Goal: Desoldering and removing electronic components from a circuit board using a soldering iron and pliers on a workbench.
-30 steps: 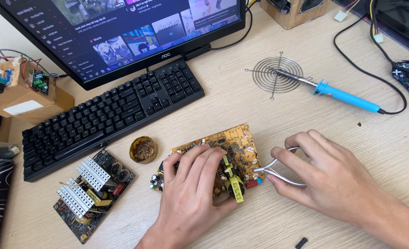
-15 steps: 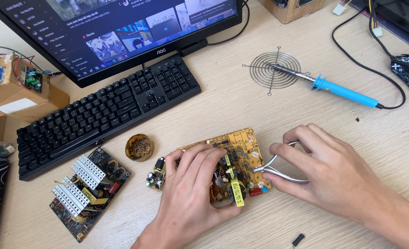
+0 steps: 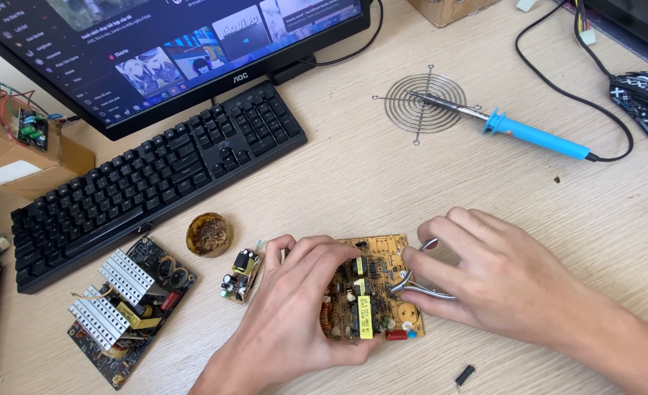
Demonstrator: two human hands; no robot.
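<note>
We see the left hand (image 3: 294, 322) laid flat over the near-left part of a yellow-brown circuit board (image 3: 382, 252) that lies on the wooden desk (image 3: 382, 175), close to the front edge; its fingers (image 3: 324, 252) are curled and pressed close together on top of the components, with the thumb hooked along the board's lower edge. The right hand (image 3: 499, 281) rests at the board's right side and grips a small metal tool (image 3: 419, 281) with curved silver handles, its fingers pinched around those handles; we cannot tell whether the tool's tip touches the board. Just to the left of the left hand lies a small circuit board (image 3: 242, 274) with dark capacitors, apart from the bigger one, and beside that sits a round tin of brass wool (image 3: 208, 235). Farther left we find a larger dark board with finned heat sinks (image 3: 123, 307). Behind these stretch a black keyboard (image 3: 156, 183) and a monitor (image 3: 177, 51). Well apart, to the upper right, a blue-handled soldering iron (image 3: 528, 135) rests with its tip on a round wire fan grille (image 3: 422, 104), and a black mouse (image 3: 645, 102) sits at the edge.
</note>
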